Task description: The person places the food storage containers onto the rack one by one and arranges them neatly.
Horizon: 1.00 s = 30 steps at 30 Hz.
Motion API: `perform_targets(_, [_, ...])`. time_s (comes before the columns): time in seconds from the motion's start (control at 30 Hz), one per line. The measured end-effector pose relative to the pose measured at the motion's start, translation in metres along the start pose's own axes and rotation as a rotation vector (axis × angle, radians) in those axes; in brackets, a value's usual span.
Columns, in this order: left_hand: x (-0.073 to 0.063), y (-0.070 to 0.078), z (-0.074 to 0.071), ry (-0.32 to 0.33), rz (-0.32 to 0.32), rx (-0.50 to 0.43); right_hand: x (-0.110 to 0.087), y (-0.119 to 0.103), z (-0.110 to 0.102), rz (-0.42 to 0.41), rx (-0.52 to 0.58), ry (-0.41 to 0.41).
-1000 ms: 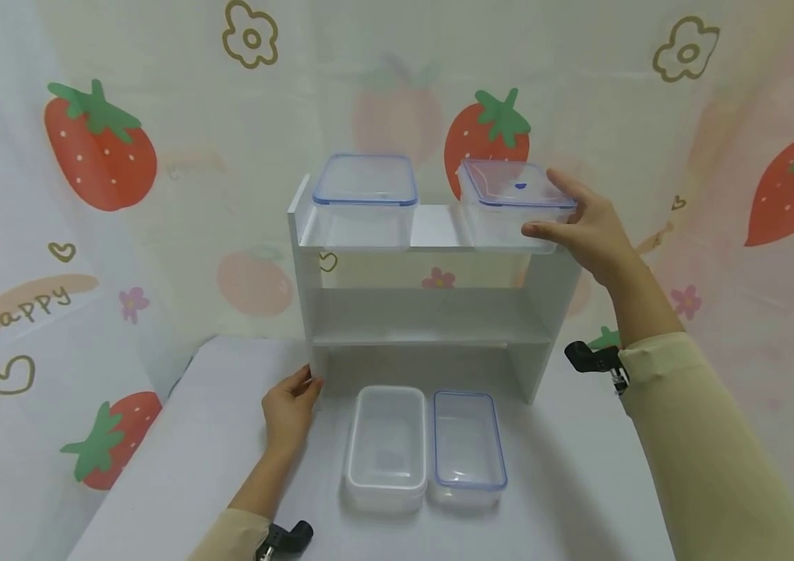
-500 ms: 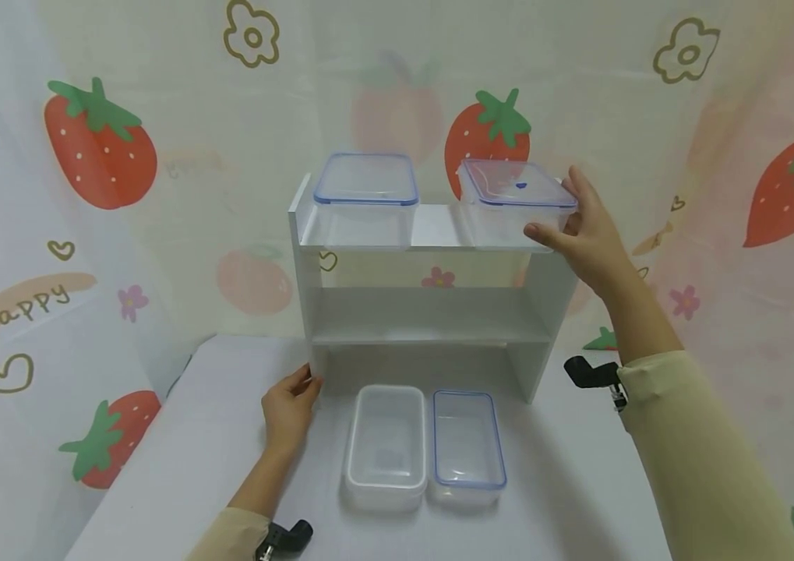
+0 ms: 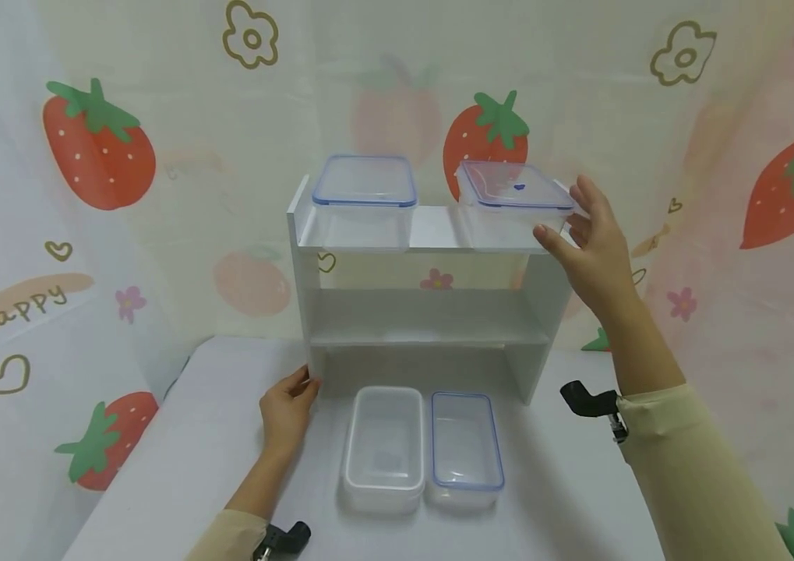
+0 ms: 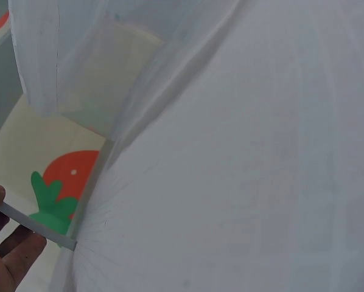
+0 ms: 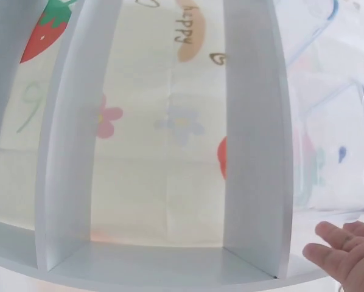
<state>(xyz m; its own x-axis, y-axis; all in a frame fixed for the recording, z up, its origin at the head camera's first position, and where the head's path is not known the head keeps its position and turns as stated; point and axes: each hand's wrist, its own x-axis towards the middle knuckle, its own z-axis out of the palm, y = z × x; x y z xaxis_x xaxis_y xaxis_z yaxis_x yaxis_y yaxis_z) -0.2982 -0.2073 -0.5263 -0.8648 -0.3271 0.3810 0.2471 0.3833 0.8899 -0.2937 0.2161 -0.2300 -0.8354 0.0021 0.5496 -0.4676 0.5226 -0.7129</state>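
The left hand (image 3: 287, 413) pinched the near left edge of the white shelf unit (image 3: 432, 318) low down, thumb on one face of the panel and fingers on the other. The right hand (image 3: 593, 253) had thumb and fingers spread apart and gripped nothing; it stood at the right end of the right-hand lidded box (image 3: 512, 226), and whether a fingertip touched it could not be told. That clear box sat on the unit's top board, its near edge at the board's front. Left of it, apart, sat another blue-rimmed box (image 3: 365, 226). Nearer, on the white table (image 3: 228, 413), a white-rimmed box (image 3: 384, 440) lay just left of a narrower blue-rimmed container (image 3: 467, 444). A strawberry-print curtain (image 3: 179, 117) hung on the far side.
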Motion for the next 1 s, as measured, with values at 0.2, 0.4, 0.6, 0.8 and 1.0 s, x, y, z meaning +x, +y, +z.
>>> perform_targets(0.2, [0.0, 0.0, 0.001, 0.005, -0.002, 0.016, -0.018, -0.005, 0.003, -0.039, -0.082, 0.046])
perform_targets(0.4, [0.001, 0.0, 0.001, 0.005, 0.002, 0.016, -0.037, 0.0, 0.006, -0.168, -0.114, 0.111])
perform_targets(0.6, [0.0, 0.001, 0.001, 0.005, 0.001, 0.018, -0.056, 0.004, 0.01, -0.282, -0.15, 0.177])
perform_targets(0.8, [-0.001, 0.001, 0.002, -0.001, -0.008, 0.012, -0.076, 0.009, 0.017, -0.311, -0.15, 0.197])
perform_targets(1.0, [-0.001, 0.001, 0.001, 0.013, 0.0, 0.015, -0.095, 0.016, 0.028, -0.353, -0.11, 0.194])
